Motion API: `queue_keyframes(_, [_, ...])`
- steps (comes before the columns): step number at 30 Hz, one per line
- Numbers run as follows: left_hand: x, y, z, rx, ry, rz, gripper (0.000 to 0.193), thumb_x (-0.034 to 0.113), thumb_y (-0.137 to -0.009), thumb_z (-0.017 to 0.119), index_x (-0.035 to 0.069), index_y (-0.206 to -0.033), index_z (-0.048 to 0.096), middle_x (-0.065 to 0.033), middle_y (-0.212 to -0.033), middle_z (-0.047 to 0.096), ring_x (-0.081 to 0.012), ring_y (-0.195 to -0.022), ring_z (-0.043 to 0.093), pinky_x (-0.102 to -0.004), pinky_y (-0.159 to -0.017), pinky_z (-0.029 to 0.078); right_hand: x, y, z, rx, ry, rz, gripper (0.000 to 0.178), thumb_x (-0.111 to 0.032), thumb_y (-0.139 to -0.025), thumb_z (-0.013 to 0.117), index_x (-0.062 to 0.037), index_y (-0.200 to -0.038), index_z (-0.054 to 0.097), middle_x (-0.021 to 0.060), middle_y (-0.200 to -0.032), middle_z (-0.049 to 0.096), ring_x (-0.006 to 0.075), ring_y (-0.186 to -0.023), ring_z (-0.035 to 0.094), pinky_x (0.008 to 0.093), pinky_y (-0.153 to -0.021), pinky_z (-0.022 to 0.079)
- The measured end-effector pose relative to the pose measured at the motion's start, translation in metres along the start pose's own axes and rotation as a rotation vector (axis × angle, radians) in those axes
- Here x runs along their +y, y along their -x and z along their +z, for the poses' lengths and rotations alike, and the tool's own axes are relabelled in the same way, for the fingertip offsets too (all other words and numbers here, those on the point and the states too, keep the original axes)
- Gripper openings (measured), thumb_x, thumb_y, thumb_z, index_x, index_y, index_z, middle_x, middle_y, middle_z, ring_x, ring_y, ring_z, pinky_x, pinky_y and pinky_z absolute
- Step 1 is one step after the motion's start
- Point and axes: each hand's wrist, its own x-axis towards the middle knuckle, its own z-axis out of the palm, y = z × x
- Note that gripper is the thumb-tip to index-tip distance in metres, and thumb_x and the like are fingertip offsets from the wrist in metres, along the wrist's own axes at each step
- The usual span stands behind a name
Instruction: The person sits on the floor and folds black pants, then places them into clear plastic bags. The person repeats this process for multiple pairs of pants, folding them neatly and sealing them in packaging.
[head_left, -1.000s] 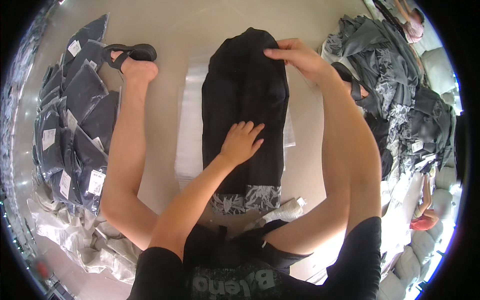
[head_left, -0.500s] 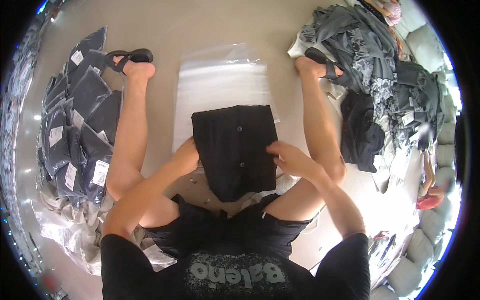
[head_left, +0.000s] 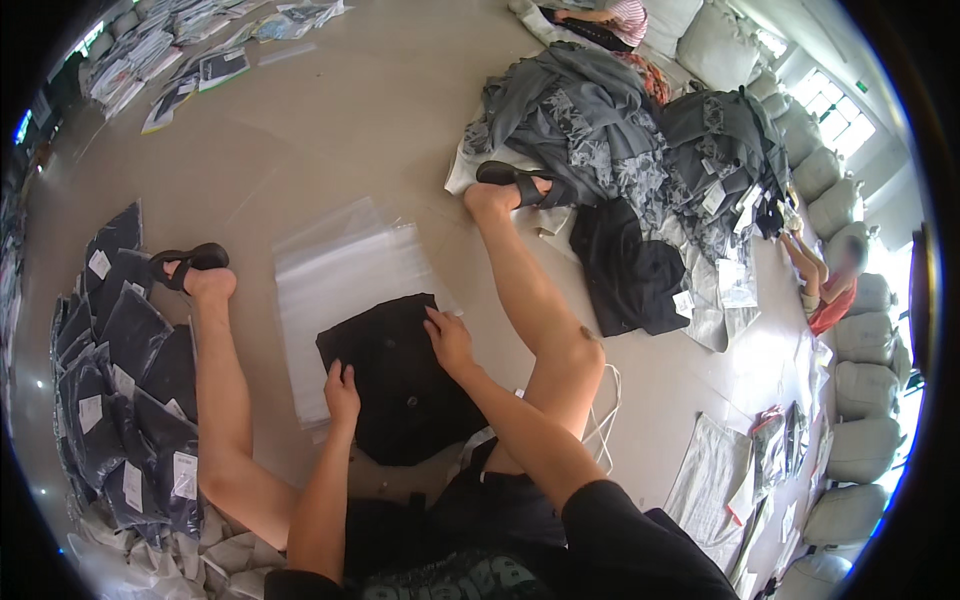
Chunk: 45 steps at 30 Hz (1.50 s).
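Observation:
A folded black garment [head_left: 400, 385] with buttons down its middle lies between my legs, its far part over a stack of clear plastic bags [head_left: 345, 265]. My left hand [head_left: 343, 393] grips its left edge, with the fingers showing on top of the cloth. At the far right corner, my right hand [head_left: 450, 342] is closed on the edge, thumb and fingers against the fabric. The parts of both hands under the cloth are hidden.
Bagged dark garments [head_left: 130, 340] with white labels are piled left of my left leg. Beyond my right foot lies a heap of grey clothes [head_left: 590, 110], with loose black clothes [head_left: 630, 270] nearer. Two people sit at the right, by stacked pale sacks [head_left: 865, 390].
The view has swung toward the right. My left hand has come from behind the garment onto its left edge, and my right hand has closed on the far right corner.

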Motion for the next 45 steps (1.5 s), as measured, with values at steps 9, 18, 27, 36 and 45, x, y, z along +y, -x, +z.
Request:
queue_keyframes(9, [0.023,0.042,-0.047,0.114,-0.378,-0.043,0.071,0.049,-0.097,0.078,-0.010,-0.131,0.060,-0.0267,-0.124,0.070,-0.0400,-0.115,0.068,-0.0464,-0.101,0.053,-0.069,0.023,-0.019,0.140,0.129,-0.344,0.045,-0.014,-0.093,0.078,-0.0115,-0.137,0.067,0.0136,-0.135,0.062,0.0366,-0.119,0.061,0.0484,-0.100,0.050])
queue_keyframes(18, [0.034,0.063,-0.047,-0.245,0.258,-0.474,0.065,0.037,-0.096,0.081,-0.007,-0.141,0.065,-0.0183,-0.132,0.073,-0.0266,-0.118,0.070,-0.0408,-0.102,0.054,-0.058,0.062,0.014,-0.247,0.156,-0.384,0.060,-0.020,-0.083,0.087,-0.0126,-0.140,0.068,0.0147,-0.143,0.058,0.0368,-0.127,0.059,0.0465,-0.103,0.050])
queue_keyframes(27, [0.071,0.042,-0.061,-0.368,0.592,-0.536,0.035,0.036,-0.104,0.071,0.001,-0.107,0.072,-0.0097,-0.091,0.074,-0.0218,-0.086,0.074,-0.0338,-0.079,0.057,-0.087,0.100,0.005,-0.387,-0.191,-0.082,0.067,-0.004,-0.082,0.072,-0.0014,-0.148,0.059,0.0261,-0.130,0.070,0.0397,-0.119,0.069,0.0409,-0.104,0.055])
queue_keyframes(36, [-0.002,0.060,-0.072,0.019,-0.487,-0.121,0.041,0.028,-0.091,0.081,-0.003,-0.115,0.070,-0.0156,-0.099,0.077,-0.0262,-0.087,0.075,-0.0381,-0.078,0.058,-0.066,0.076,-0.009,-0.491,-0.722,0.733,0.026,-0.002,-0.089,0.071,-0.0021,-0.115,0.069,0.0072,-0.100,0.071,0.0209,-0.092,0.069,0.0368,-0.080,0.058])
queue_keyframes(45, [0.010,0.039,-0.026,-0.057,0.396,-0.359,0.014,0.013,-0.092,0.079,0.001,-0.095,0.073,-0.0028,-0.081,0.069,-0.0106,-0.067,0.060,-0.0301,-0.061,0.047,-0.027,0.044,-0.012,-0.626,-0.898,1.173,0.022,-0.012,-0.085,0.076,-0.0023,-0.104,0.073,0.0114,-0.095,0.075,0.0289,-0.091,0.073,0.0434,-0.087,0.061])
